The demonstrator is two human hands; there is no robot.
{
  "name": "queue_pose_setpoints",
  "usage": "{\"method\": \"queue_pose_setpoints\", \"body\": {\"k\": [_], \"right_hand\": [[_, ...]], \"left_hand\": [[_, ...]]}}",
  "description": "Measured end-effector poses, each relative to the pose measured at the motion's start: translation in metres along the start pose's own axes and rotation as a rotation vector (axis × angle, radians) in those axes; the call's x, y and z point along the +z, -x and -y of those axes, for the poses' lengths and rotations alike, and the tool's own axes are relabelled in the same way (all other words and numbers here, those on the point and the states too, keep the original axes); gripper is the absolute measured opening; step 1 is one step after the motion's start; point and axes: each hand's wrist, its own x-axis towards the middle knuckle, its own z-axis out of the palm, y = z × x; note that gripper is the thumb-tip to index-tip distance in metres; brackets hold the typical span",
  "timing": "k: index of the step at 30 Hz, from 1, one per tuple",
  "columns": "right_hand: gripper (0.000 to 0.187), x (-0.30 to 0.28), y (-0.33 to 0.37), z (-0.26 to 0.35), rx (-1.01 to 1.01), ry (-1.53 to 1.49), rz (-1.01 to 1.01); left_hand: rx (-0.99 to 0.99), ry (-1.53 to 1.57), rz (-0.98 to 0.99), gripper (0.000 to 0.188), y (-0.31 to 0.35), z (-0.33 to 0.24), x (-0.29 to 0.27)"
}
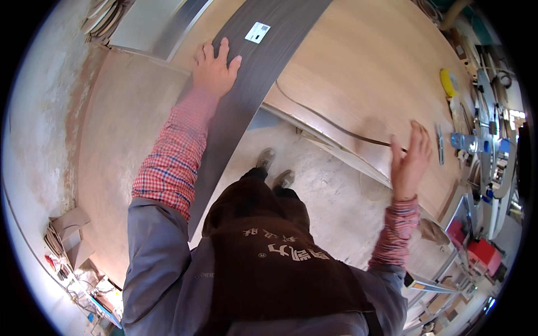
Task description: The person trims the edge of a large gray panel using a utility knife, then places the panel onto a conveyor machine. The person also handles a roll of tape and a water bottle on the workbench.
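Observation:
A long dark grey wood-grain panel [255, 75] lies slanted across the bench and overhangs it toward me. My left hand [216, 71] rests on its left part, fingers spread and holding nothing. A white label [258, 32] sits on the panel just beyond those fingers. From the panel's right edge a thin dark strip [336, 126], like edge banding, curves over to my right hand [412, 159]. That hand is over the bench's near right side, thumb and fingers apart. The strip passes behind its thumb; its end is hidden there, and firm contact does not show.
The pale wood bench top [358, 56] carries a yellow tape roll [449, 82], a slim cutter-like tool [440, 144] and a clear blue bottle [468, 142] at right. A light board [129, 112] stands along the left wall. A red case [485, 256] is at lower right.

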Motion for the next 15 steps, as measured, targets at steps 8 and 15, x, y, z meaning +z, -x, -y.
{"method": "queue_pose_setpoints", "body": {"k": [8,15], "right_hand": [[0.039,0.099,-0.012,0.161,-0.338,-0.337,0.021],[0.013,0.129,-0.026,0.185,-0.483,-0.119,0.291]], "left_hand": [[0.064,0.067,0.01,0.06,0.016,-0.026,-0.013],[0.023,0.106,0.038,0.06,0.052,-0.009,-0.031]]}}
